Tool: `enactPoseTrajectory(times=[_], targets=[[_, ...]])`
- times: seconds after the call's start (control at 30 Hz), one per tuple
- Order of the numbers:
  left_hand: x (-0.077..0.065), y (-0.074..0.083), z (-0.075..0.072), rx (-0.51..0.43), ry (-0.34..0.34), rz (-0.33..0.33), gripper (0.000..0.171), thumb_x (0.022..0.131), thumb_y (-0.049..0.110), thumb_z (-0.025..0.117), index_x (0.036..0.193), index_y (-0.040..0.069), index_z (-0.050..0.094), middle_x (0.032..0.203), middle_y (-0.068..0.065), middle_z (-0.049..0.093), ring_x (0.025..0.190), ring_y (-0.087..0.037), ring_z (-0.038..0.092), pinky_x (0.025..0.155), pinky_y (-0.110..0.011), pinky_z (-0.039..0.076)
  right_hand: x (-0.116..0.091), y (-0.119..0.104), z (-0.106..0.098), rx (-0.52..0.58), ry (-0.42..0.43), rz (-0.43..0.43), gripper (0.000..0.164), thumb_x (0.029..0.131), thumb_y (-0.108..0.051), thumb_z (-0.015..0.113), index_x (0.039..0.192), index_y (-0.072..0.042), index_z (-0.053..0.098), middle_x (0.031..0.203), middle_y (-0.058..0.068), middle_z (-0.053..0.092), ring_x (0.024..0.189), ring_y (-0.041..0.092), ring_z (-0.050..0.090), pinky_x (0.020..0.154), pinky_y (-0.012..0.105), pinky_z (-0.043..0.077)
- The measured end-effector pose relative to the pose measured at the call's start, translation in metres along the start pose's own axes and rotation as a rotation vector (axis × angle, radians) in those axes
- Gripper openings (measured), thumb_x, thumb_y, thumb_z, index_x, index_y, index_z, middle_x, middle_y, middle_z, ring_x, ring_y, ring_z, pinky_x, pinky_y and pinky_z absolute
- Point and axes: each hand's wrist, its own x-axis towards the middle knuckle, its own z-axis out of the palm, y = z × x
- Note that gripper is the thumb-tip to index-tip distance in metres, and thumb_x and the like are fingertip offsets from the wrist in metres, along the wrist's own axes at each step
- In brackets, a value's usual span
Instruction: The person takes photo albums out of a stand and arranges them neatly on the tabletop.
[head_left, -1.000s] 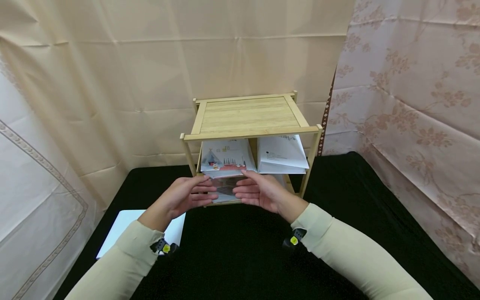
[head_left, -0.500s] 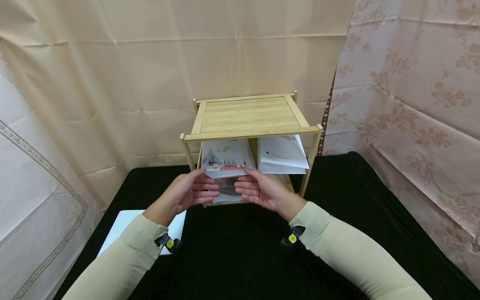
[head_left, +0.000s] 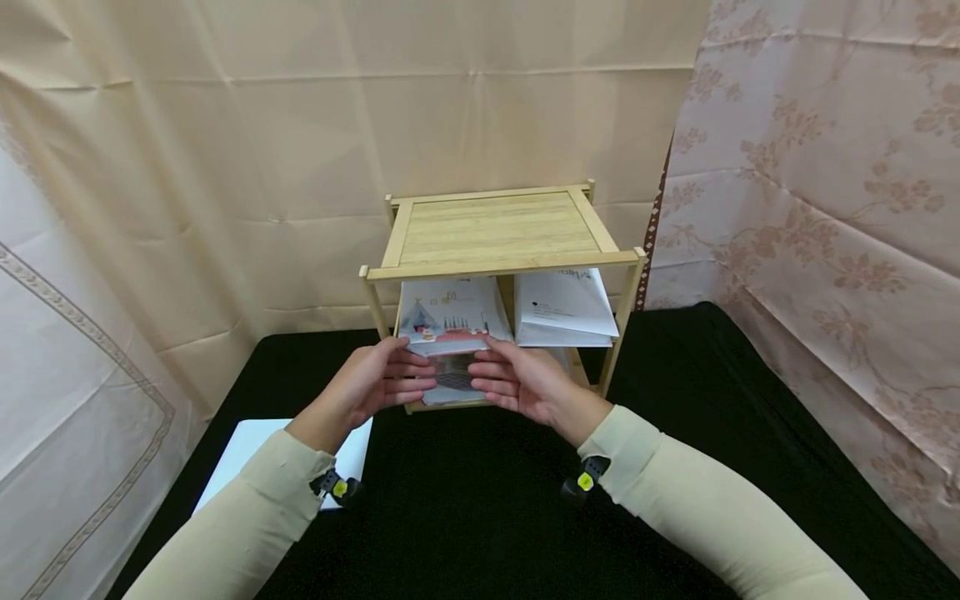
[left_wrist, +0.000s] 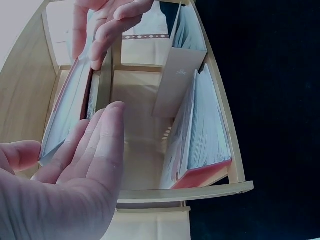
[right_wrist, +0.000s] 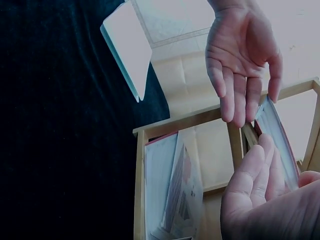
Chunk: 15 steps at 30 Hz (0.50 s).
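A book (head_left: 453, 312) with a white cover and a drawn tent lies flat in the left half of the upper compartment of a light wooden shelf (head_left: 502, 227). My left hand (head_left: 372, 383) holds its front left corner, thumb on the cover and fingers stretched out beneath. At the front right corner, my right hand (head_left: 534, 382) does the same. The left wrist view shows the book's page edge (left_wrist: 67, 107) between thumb and fingers, close to the shelf board. In the right wrist view, the left thumb rests on the book (right_wrist: 280, 135).
Thick white books (head_left: 566, 308) lie in the right half of the same level. The lower level bears another book (head_left: 450, 387) and a spine with a small palm emblem (left_wrist: 181, 72). A white book (head_left: 247, 454) lies on the black cloth (head_left: 472, 517) at left; curtains surround the shelf.
My left hand has risen slightly, its thumb going from the book's front edge onto the cover. The book has shifted a little to the left. My right hand has barely moved.
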Motion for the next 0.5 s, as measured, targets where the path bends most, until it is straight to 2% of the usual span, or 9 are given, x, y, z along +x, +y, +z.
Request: enactPoseTrajectory(times=[0.3, 0.5], targets=[[-0.009, -0.003, -0.001, 0.027, 0.003, -0.003, 0.056, 0.111, 0.04, 0.041, 0.14, -0.007, 0.05, 0.128, -0.024, 0.068, 0.112, -0.03, 0.074, 0.101, -0.042, 0.057, -0.008, 0.005, -0.002, -0.029, -0.014, 0.017, 0.05, 0.099, -0.052, 0.063, 0.132, -0.014, 0.066, 0.114, 0.006, 0.078, 0.09, 0.016, 0.078, 0.078, 0.027, 0.063], [-0.011, -0.004, -0.003, 0.057, 0.004, -0.018, 0.055, 0.11, 0.041, 0.043, 0.135, -0.007, 0.054, 0.126, -0.023, 0.07, 0.11, -0.029, 0.075, 0.102, -0.044, 0.056, -0.008, 0.006, -0.006, -0.013, -0.027, 0.01, 0.059, 0.099, -0.052, 0.063, 0.14, -0.01, 0.056, 0.111, 0.006, 0.079, 0.092, 0.017, 0.078, 0.084, 0.03, 0.063]])
